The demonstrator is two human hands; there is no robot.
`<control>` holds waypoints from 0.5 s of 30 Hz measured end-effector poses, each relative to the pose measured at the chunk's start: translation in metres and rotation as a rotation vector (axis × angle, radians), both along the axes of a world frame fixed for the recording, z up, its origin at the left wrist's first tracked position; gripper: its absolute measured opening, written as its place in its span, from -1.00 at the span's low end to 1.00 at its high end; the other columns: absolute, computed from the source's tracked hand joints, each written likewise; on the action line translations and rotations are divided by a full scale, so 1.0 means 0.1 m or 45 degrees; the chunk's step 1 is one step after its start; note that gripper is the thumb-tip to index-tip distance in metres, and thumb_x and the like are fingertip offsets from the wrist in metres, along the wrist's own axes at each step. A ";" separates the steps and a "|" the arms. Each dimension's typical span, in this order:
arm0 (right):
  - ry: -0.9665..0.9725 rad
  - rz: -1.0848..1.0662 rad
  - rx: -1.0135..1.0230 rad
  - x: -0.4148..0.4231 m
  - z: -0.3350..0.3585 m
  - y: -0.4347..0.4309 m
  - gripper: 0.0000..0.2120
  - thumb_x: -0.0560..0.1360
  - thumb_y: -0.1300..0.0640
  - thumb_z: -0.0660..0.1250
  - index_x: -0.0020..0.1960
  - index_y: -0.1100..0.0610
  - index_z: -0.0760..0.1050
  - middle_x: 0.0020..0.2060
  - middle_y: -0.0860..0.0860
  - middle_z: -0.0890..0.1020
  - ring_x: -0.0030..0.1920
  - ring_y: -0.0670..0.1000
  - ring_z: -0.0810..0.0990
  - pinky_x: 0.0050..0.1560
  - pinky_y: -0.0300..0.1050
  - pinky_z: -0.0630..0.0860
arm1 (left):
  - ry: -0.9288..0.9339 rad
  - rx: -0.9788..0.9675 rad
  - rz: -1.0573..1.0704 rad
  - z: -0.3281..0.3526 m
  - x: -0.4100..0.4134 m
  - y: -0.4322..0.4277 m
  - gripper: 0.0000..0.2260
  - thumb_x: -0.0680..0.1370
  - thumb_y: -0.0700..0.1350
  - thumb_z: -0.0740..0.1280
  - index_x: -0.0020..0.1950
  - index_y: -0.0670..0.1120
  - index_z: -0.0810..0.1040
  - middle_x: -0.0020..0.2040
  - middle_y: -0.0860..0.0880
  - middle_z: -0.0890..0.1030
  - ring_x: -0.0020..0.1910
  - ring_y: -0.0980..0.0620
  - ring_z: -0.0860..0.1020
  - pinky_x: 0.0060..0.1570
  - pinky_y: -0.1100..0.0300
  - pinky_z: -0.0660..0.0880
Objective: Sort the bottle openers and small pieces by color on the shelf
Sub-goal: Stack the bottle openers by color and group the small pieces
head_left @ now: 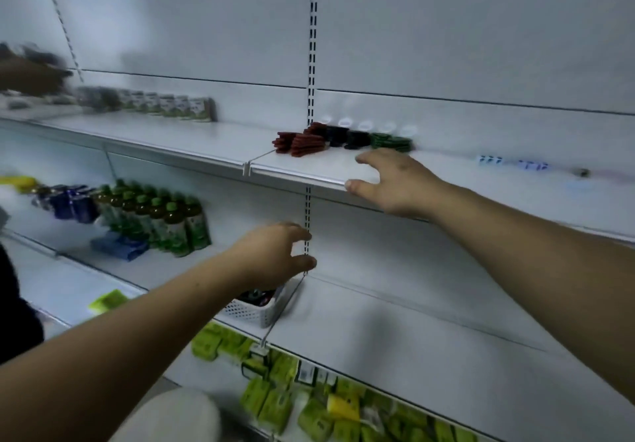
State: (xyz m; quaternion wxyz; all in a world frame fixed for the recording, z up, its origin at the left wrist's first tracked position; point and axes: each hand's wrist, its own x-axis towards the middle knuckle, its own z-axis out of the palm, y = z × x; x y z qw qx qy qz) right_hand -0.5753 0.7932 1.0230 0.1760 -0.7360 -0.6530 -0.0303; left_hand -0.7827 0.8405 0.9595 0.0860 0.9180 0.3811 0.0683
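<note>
The white metal shelf (302, 170) is smooth and flat, so each piece is best set down squarely and slid back against its own colour. Below it, the white perforated plastic basket (254, 314) is seen to hold dark unsorted pieces. It is best entered from above by the left hand (275, 252), which hovers over it with fingers loosely curved, apart and empty. At the shelf's back a row is formed by the ridged red stacks (302, 144), squat black stacks (347, 137) and ridged green stacks (391, 142), packed close together. The right hand (395, 183) is spread and empty at the shelf's lip, just before the green
</note>
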 end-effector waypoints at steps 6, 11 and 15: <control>0.033 0.099 -0.023 -0.42 -0.29 0.05 -0.35 0.51 -0.27 0.20 0.49 0.03 0.23 0.46 -0.01 0.28 0.45 0.02 0.23 0.43 -0.08 0.19 | 0.088 -0.118 0.150 -0.45 -0.40 0.17 -0.53 0.53 0.15 0.29 0.41 0.05 0.39 0.42 0.05 0.38 0.29 -0.01 0.45 0.30 0.07 0.37; -0.021 0.091 -0.052 -0.81 -0.57 0.16 -0.36 0.52 -0.27 0.20 0.50 -0.02 0.20 0.49 -0.05 0.23 0.49 -0.01 0.16 0.45 -0.06 0.14 | 0.108 -0.159 0.011 -0.84 -0.56 0.45 -0.69 0.52 0.14 0.30 0.18 0.02 0.54 0.22 -0.01 0.53 0.11 -0.04 0.49 0.07 0.13 0.41; -0.003 -0.019 -0.084 -1.16 -0.87 0.28 -0.37 0.52 -0.24 0.23 0.49 0.02 0.23 0.46 0.00 0.28 0.48 0.02 0.19 0.44 -0.07 0.13 | 0.155 -0.158 -0.140 -1.14 -0.68 0.66 -0.58 0.52 0.14 0.31 0.32 -0.01 0.47 0.31 -0.02 0.47 0.23 -0.07 0.45 0.08 0.14 0.33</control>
